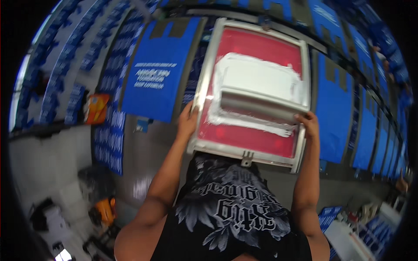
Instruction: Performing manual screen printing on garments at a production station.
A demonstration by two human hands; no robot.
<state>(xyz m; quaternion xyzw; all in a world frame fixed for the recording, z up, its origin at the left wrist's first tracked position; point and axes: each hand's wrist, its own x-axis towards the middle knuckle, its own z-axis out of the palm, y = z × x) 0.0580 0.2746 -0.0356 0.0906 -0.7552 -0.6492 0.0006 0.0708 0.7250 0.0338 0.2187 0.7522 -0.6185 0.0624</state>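
From my remote feed I see a metal frame (207,82) held just in front of the torso, tilted slightly, between a blue panel (152,98) at left and another blue sheet (333,108) at right. My left hand (187,121) is clamped on its left rail, my right hand (310,125) on the right rail beside the end of a metal bar (259,104), can't tell if it pinches that too. Bar lies across red mesh (257,41), white paste (257,78) smeared both sides of it.
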